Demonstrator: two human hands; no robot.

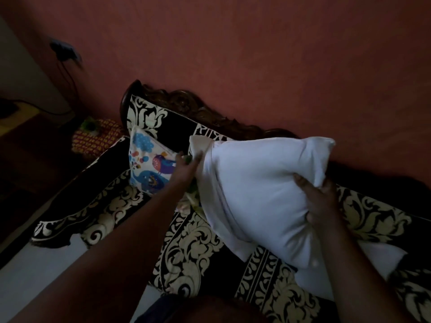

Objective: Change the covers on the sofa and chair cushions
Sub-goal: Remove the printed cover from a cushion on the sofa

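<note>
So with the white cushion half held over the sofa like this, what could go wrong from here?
The right hand grips only a bunched edge of the white cushion insert, so it may slip out. The left hand works at the far end, close to the bird-print cushion, and could knock it over. The room is dim, so the cover's opening may be hard to find.

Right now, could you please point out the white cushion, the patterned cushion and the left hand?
white cushion [258, 190]: head view, middle of its bare front face.
patterned cushion [149, 164]: head view, printed front, beside the bird.
left hand [186, 169]: head view, back of the hand.
</note>
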